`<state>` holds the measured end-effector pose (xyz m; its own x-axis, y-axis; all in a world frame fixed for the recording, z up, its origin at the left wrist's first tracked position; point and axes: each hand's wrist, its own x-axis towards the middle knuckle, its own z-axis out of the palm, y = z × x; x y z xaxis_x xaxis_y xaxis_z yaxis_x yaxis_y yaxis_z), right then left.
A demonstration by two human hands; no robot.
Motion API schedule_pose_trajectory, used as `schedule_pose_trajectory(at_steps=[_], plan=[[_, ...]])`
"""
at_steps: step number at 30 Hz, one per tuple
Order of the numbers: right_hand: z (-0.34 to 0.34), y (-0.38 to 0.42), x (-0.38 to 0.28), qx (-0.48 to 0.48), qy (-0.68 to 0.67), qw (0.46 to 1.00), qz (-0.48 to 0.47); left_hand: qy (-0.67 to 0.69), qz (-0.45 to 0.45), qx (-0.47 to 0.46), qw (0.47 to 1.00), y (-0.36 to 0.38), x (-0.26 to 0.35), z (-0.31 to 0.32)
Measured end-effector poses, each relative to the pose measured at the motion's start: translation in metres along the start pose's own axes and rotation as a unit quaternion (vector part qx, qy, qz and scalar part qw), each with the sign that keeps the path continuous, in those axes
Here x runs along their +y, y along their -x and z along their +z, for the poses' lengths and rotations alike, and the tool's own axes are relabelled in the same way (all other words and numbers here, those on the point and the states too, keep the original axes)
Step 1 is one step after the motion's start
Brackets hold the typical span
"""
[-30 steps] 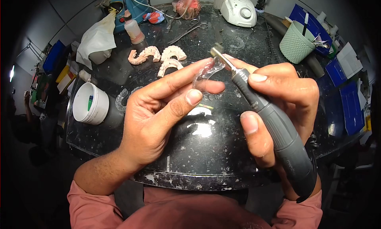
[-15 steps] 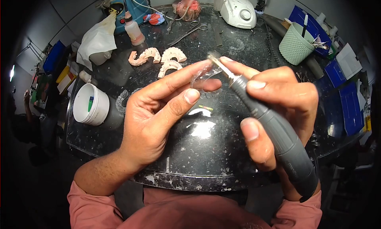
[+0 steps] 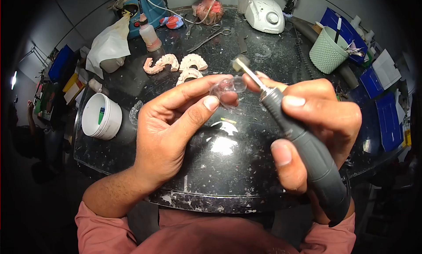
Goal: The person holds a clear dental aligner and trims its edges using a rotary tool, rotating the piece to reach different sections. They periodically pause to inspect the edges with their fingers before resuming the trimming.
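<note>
Between the thumb and fingers of my left hand [image 3: 169, 126] is a clear dental aligner [image 3: 229, 86], held up above the black table. My right hand [image 3: 318, 117] is wrapped round a dark grey rotary handpiece [image 3: 307, 150], tilted with its tip up and to the left. A blurred polishing bit [image 3: 240, 63] sits at the end of its metal shank, just above and right of the aligner, with a small gap between them. Pinkish plaster dental models [image 3: 165, 64] lie beyond my left hand.
A white tub [image 3: 101, 116] stands at the left beside another clear aligner [image 3: 135, 112]. Scissors [image 3: 211, 37], a bottle [image 3: 150, 37] and a white control box [image 3: 265, 15] are at the back. A green basket [image 3: 327, 51] with tools stands at the right.
The handpiece has moved slightly right and down, away from the aligner. The aligner has turned in my left fingers and shows more of its curved shape.
</note>
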<state>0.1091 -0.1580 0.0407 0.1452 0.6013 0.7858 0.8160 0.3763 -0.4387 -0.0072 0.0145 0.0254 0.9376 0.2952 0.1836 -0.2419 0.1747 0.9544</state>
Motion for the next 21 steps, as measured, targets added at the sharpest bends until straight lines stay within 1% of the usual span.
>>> schedule_pose_trajectory(at_steps=[1,3,5,7,8,9,14,17,18,19,21], plan=[[0.011,0.010,0.001,0.098,-0.040,0.994,0.025,0.000,0.000,0.000,1.000,0.000,-0.001,-0.001],[0.007,0.006,-0.012,0.115,0.045,0.987,0.100,-0.010,0.030,-0.001,0.999,0.000,-0.003,-0.005],[0.007,0.007,-0.009,0.106,0.040,0.988,0.105,0.002,0.038,0.013,0.999,0.001,-0.002,-0.001],[0.013,0.010,-0.001,0.099,-0.023,0.994,0.047,0.021,-0.010,0.010,1.000,0.003,0.003,0.000],[0.012,0.008,0.005,0.074,-0.044,0.996,0.014,0.022,-0.011,0.009,1.000,0.002,0.003,0.001],[0.009,0.007,0.006,0.049,-0.012,0.999,-0.013,0.038,-0.017,0.011,0.999,0.002,0.004,0.002],[0.011,0.006,0.012,0.012,0.015,0.999,-0.030,0.076,-0.043,0.005,0.996,0.003,0.006,0.003],[0.009,0.007,0.014,0.007,-0.006,0.999,-0.034,0.086,-0.046,0.004,0.995,0.002,0.005,0.003],[0.010,0.007,0.012,0.026,-0.014,0.999,-0.024,0.089,-0.050,-0.003,0.995,0.001,0.006,0.003],[0.011,0.007,0.011,0.026,-0.015,0.999,-0.025,0.092,-0.055,-0.009,0.994,0.001,0.007,0.003],[0.011,0.007,0.008,0.003,-0.001,1.000,-0.012,0.087,-0.058,0.002,0.995,0.002,0.004,0.002]])
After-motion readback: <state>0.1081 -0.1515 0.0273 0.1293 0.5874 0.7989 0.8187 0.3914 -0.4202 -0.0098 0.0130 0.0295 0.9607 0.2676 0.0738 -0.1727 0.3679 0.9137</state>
